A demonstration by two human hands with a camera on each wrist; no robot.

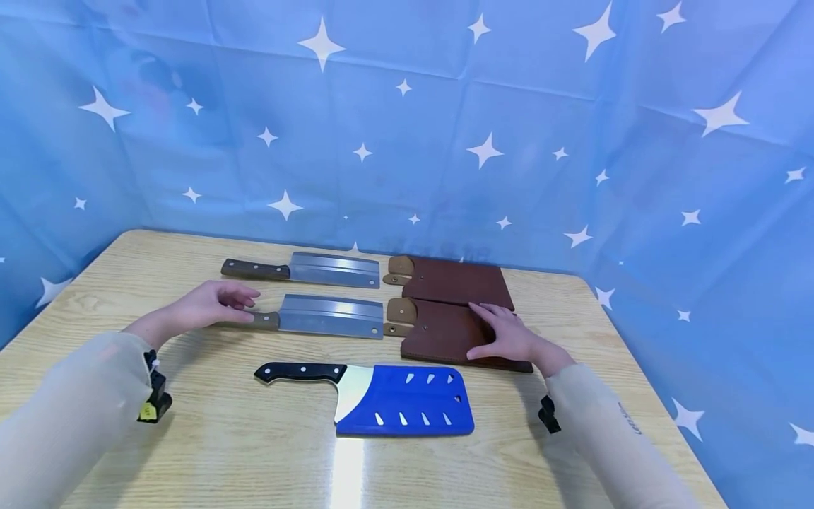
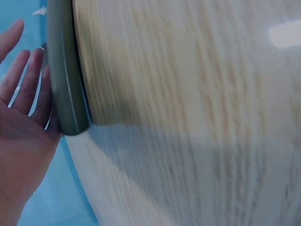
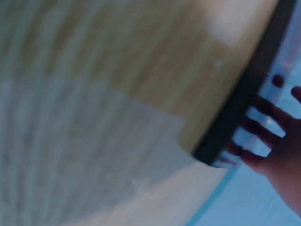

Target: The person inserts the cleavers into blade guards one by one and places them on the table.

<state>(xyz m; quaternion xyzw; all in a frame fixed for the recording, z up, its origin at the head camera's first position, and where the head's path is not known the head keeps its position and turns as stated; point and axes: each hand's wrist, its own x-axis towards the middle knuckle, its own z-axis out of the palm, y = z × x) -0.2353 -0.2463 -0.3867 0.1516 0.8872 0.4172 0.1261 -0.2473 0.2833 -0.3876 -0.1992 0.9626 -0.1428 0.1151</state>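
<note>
A cleaver (image 1: 331, 316) with a wooden handle lies flat across the middle of the table. Over that handle's end hovers my left hand (image 1: 219, 304), fingers loosely bent. The left wrist view shows the hand's spread fingers beside the handle (image 2: 66, 70), not wrapped round it. My right hand (image 1: 509, 336) is spread over the right part of the nearer brown blade sheath (image 1: 439, 329), its fingertips at or just above it. In the right wrist view the sheath's dark edge (image 3: 240, 94) runs beside the spread fingers. This sheath's tan strap end (image 1: 400, 311) adjoins the cleaver's blade tip.
Behind lie a second wooden-handled cleaver (image 1: 333, 270) and a second brown sheath (image 1: 458, 278). Nearer the front lies a black-handled cleaver (image 1: 302, 372), its blade mostly inside a blue slotted cover (image 1: 413, 399). A blue star-patterned cloth (image 1: 381, 106) hangs behind the wooden table (image 1: 254, 452).
</note>
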